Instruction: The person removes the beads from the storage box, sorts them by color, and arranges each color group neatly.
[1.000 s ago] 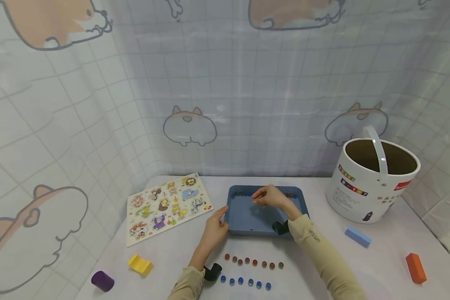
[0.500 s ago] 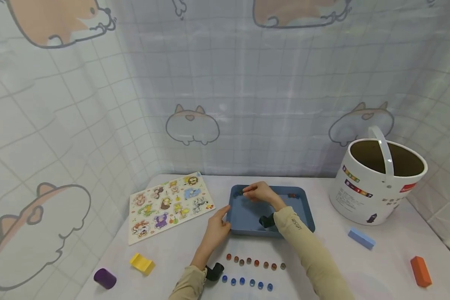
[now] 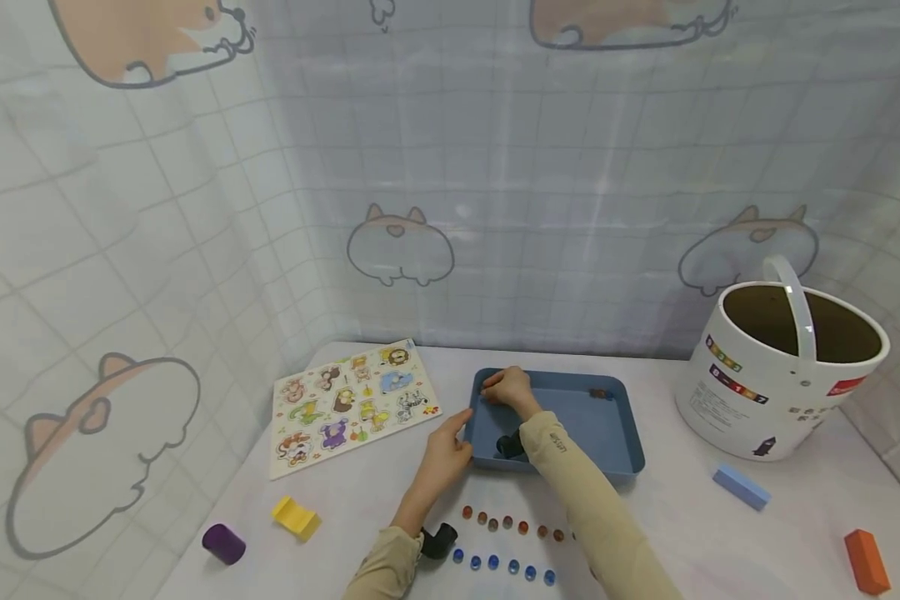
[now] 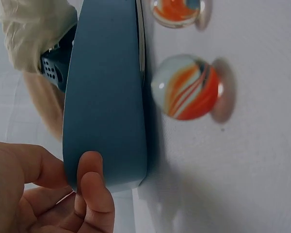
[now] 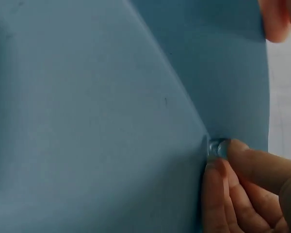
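A blue tray point(image 3: 570, 425) lies on the white table. My right hand point(image 3: 504, 388) reaches into the tray's far left corner, and its fingertips point(image 5: 218, 165) pinch a small clear-blue marble point(image 5: 216, 147) against the tray wall point(image 5: 218, 58). My left hand point(image 3: 446, 450) holds the tray's near left corner, thumb point(image 4: 94, 191) on the rim point(image 4: 106, 97). A few dark marbles point(image 3: 600, 392) sit at the tray's far right. A row of orange marbles point(image 3: 510, 523) and a row of blue marbles point(image 3: 502, 566) lie in front of the tray; two orange-swirled marbles point(image 4: 186, 87) show close in the left wrist view.
An animal peg puzzle board point(image 3: 352, 404) lies left of the tray. A white bucket point(image 3: 783, 371) with a handle stands at the right. Loose blocks: yellow point(image 3: 296, 517), purple point(image 3: 223, 543), light blue point(image 3: 741, 487), orange point(image 3: 866, 561). A tiled curtain walls the back and left.
My right hand has moved left along the tray's far side into its left corner. The left hand has stayed on the tray's near left corner.
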`<state>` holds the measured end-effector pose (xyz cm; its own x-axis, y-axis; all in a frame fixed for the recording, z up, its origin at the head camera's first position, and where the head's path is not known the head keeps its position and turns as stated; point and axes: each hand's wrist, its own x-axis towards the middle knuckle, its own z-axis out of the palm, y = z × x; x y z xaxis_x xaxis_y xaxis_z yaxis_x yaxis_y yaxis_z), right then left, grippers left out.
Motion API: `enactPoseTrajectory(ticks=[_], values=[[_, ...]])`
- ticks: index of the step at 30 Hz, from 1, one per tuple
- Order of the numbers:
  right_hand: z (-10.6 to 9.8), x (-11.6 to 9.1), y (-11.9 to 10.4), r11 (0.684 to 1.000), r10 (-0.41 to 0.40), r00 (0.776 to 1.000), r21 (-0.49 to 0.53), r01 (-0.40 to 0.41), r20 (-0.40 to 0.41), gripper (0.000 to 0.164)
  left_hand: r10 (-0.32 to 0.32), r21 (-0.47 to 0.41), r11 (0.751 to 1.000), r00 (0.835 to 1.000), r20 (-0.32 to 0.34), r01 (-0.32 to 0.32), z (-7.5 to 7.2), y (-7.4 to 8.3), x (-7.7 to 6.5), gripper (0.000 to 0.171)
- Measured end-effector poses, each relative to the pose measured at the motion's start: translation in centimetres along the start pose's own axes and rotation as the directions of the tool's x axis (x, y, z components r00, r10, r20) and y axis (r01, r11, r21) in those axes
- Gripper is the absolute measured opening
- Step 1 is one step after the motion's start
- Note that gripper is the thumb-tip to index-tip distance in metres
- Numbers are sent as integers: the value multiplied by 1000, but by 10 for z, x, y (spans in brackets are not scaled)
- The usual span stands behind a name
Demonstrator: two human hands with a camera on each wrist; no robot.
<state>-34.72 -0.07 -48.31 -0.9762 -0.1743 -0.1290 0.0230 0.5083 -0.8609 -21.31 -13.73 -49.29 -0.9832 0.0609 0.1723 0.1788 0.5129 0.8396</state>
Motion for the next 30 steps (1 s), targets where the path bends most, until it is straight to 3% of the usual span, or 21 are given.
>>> enactPoseTrajectory(ticks=[5,8,14,17,22,30], values=[[0,0,-1,998,-12,1000,-66,13,11,20,-7,-1,1000,1000,-9,7,4,3,1,60],[-8,-3,-4,998,-12,999,-55,14,46,21,-19,0,1000,1000,-11,19,5,4,1,61],[-50,-20,-8,988,-90,989,136,73,121,30,-76,8,997,997,-20,76,3,5,0,59],[-78,-38,0,981,-139,980,156,116,144,36,-97,-10,995,995,-14,97,3,5,0,59],[-121,-87,20,980,-173,972,131,153,159,37,-96,-16,995,995,1,96,2,5,0,60],[-152,-152,61,959,-270,928,151,238,256,40,-90,-18,996,996,-15,89,2,5,2,60]])
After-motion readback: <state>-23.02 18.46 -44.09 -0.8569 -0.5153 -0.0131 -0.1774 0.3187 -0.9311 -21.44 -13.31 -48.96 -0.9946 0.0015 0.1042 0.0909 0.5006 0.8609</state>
